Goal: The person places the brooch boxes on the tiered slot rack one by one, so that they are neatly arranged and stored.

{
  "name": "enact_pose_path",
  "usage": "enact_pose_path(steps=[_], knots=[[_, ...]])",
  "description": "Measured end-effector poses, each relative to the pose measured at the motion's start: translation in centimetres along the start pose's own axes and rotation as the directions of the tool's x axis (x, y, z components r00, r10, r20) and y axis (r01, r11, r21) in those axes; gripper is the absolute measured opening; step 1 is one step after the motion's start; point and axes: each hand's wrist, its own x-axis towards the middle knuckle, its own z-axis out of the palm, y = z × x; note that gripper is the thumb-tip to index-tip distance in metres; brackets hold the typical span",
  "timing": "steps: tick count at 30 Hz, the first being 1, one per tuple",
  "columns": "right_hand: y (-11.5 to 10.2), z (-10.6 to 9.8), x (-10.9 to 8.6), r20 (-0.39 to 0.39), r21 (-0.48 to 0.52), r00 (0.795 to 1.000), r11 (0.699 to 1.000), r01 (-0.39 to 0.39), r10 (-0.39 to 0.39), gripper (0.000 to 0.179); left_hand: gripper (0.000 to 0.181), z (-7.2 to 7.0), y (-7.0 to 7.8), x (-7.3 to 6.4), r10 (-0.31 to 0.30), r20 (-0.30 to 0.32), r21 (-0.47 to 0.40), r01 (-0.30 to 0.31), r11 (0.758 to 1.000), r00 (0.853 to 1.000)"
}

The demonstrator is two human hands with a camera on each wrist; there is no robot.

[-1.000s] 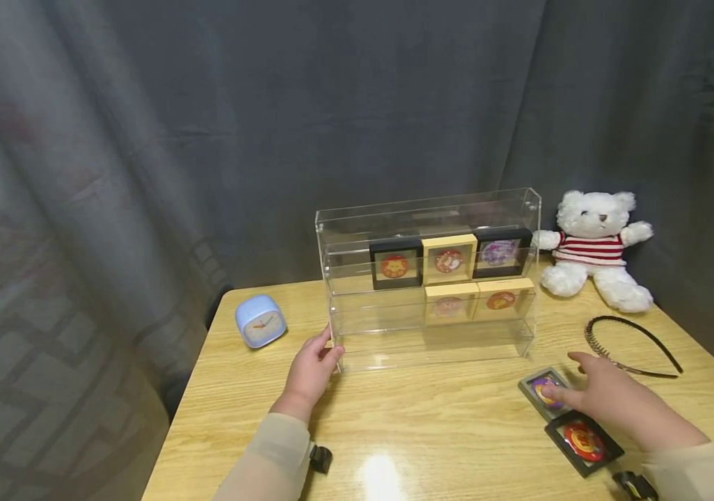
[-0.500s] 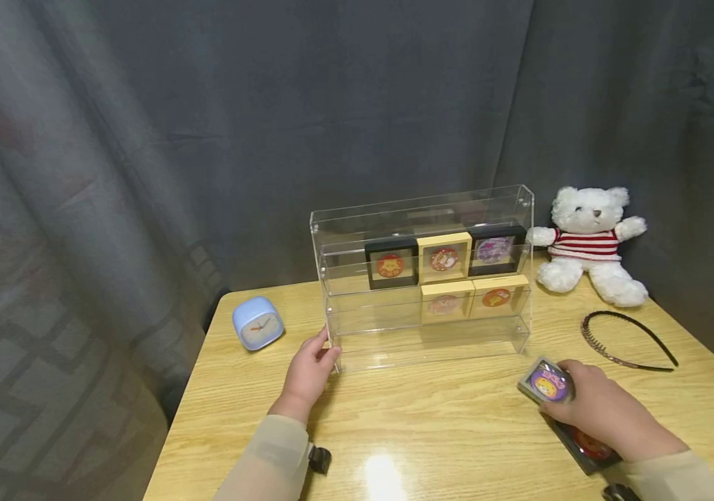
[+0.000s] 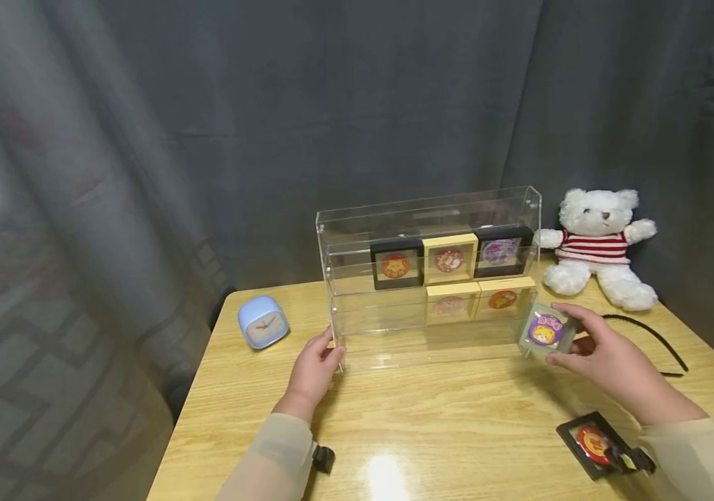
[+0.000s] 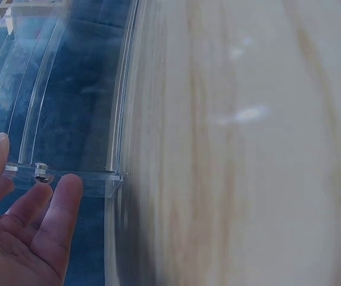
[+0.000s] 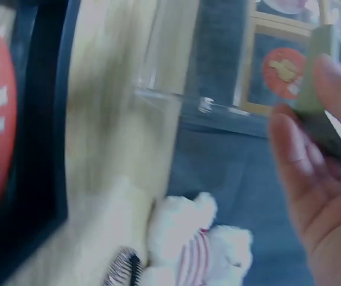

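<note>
My right hand [image 3: 610, 365] holds a small grey-green framed case [image 3: 547, 330] with a purple round badge in it, thumb and fingers at its edges. It is raised off the table, by the lower right corner of a clear acrylic display rack [image 3: 382, 360]. My left hand [image 3: 312, 374] grips the rack's lower left side, thumb in front; the left wrist view shows its fingertips at the clear side panel [image 4: 93, 182]. Black and yellow framed badges [image 3: 449, 260] stand on two of the rack's shelves. A black framed red badge [image 3: 591, 443] lies on the table below my right wrist.
A blue alarm clock [image 3: 262, 322] stands left of the rack. A white teddy bear [image 3: 595, 243] in a striped top sits at the back right. A black headband [image 3: 651, 334] lies partly behind my right hand. Grey curtains [image 3: 357, 104] hang behind the wooden table [image 3: 457, 431].
My right hand has picked up the grey-green framed badge from the table, off the black frame's corner, and raised it towards the rack's right end. The left hand stays at the rack.
</note>
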Motion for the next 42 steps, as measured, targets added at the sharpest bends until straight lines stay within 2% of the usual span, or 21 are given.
enact_pose_path(steps=[2, 6, 10, 13, 17, 24, 26, 28, 34, 40, 42], knots=[[0.0, 0.3, 0.6, -0.034, 0.015, 0.999, 1.000, 0.008, -0.007, 0.087, 0.053, 0.0, 0.0, -0.1, -0.002, 0.001, 0.003, 0.002, 1.000, 1.000], [0.2, 1.1, 1.7, -0.098, 0.009, 0.993, 0.997, 0.073, -0.072, 0.072, 0.053, 0.1, -0.1, -0.1, 0.004, -0.004, 0.004, -0.004, 1.000, 1.000], [0.4, 1.8, 2.7, -0.159, -0.049, 0.975, 0.988, 0.146, -0.152, 0.057, 0.053, 0.1, 0.0, 0.0, 0.017, -0.003, 0.016, -0.017, 1.000, 1.000], [0.4, 2.3, 3.3, -0.183, -0.095, 0.959, 0.975, 0.202, -0.217, 0.052, 0.053, 0.1, 0.1, 0.1, 0.005, -0.005, 0.018, -0.005, 1.000, 1.000], [0.4, 2.9, 3.4, -0.203, -0.184, 0.926, 0.942, 0.282, -0.317, 0.055, 0.053, 0.1, 0.1, 0.1, -0.011, -0.006, 0.006, 0.011, 1.000, 1.000], [0.4, 3.5, 3.2, -0.298, -0.296, 0.820, 0.864, 0.406, -0.488, 0.063, 0.054, 0.1, 0.1, 0.2, 0.016, -0.010, 0.009, -0.016, 1.000, 1.000], [0.4, 3.5, 3.3, -0.303, -0.301, 0.809, 0.856, 0.420, -0.504, 0.063, 0.054, 0.1, 0.0, 0.2, 0.010, -0.013, 0.011, -0.010, 1.000, 1.000], [0.5, 3.6, 3.4, -0.298, -0.297, 0.813, 0.858, 0.419, -0.500, 0.061, 0.054, 0.1, 0.0, 0.2, 0.004, -0.014, 0.013, -0.004, 1.000, 1.000], [0.5, 3.3, 3.7, -0.271, -0.262, 0.869, 0.900, 0.348, -0.415, 0.046, 0.054, 0.1, 0.1, 0.1, 0.010, -0.012, 0.008, -0.010, 1.000, 1.000], [0.6, 3.3, 4.1, -0.220, -0.278, 0.875, 0.888, 0.367, -0.431, 0.037, 0.053, 0.1, 0.2, 0.0, 0.003, -0.008, -0.006, -0.003, 1.000, 1.000], [0.6, 3.4, 4.1, -0.194, -0.282, 0.885, 0.888, 0.363, -0.423, 0.034, 0.054, 0.1, 0.2, 0.0, 0.001, -0.007, -0.005, -0.001, 1.000, 1.000]])
